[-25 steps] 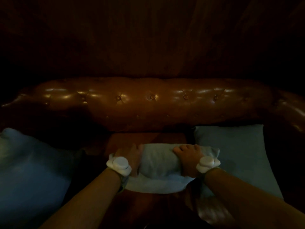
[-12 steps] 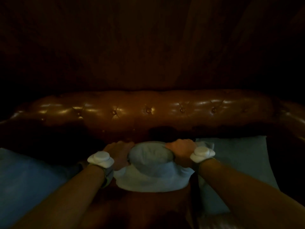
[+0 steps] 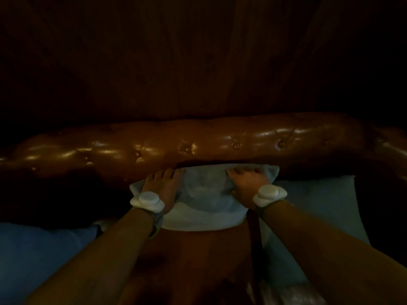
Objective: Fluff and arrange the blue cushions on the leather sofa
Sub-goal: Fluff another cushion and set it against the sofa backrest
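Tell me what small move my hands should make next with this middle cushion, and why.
Probably let go and pat it smooth. The middle cushion already stands against the sofa backrest, but the left hand and right hand press its sides, leaving it bunched.

I see a plain pale blue cushion [image 3: 207, 194] against my glossy brown button-tufted leather sofa [image 3: 198, 146]. At three o'clock lies a plain grey-blue cushion [image 3: 319, 205], at eight o'clock a deeper blue one [image 3: 44, 249]; white wrist bands [image 3: 147, 200].
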